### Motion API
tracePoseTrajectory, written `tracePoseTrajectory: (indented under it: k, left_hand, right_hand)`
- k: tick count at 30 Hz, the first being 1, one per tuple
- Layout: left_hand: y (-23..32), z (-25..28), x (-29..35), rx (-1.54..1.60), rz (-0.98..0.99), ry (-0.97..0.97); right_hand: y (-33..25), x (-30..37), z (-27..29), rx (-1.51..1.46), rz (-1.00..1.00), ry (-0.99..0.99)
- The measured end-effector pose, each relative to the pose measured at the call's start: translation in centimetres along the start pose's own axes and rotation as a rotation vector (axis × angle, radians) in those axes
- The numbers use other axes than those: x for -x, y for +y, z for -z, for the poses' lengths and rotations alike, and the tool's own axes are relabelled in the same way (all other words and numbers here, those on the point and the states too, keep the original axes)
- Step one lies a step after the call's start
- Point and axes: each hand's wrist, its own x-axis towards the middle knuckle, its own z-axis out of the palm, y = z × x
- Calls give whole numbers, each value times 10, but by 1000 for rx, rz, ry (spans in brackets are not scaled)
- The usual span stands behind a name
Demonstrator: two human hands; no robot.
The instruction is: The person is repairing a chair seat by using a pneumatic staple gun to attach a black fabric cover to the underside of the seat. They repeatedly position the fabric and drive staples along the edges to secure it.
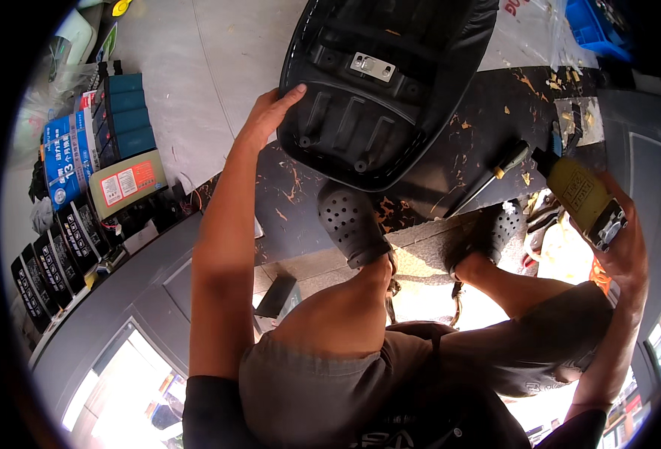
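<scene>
A black scooter seat [338, 127] lies underside up, with a metal bracket on its plastic base and small staple-like marks along its rim. My left hand [270, 116] grips its left edge, the thumb on top and the other fingers partly hidden below. At the right, my right hand [626, 243] is wrapped round an olive-yellow tool with a black end and a metal part, which looks like a staple gun [579, 191]. It is held apart from the seat. A screwdriver [499, 172] lies between the seat and that tool.
The black work surface [285, 202] carries scattered yellowish scraps. Boxes and batteries [61, 247] stand along the left. A blue bin [596, 34] sits at the far right. My feet in dark clogs [349, 221] are close to the near edge.
</scene>
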Motion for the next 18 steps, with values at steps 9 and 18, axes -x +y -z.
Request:
tracePoseTrajectory:
  k: [9, 18]
  left_hand:
    - [8, -25, -6, 266, -42, -122]
    - [25, -161, 93, 672, 76, 271]
  right_hand:
    - [-3, -12, 6, -42, -119, -55]
    - [-4, -6, 14, -127, -133, 72]
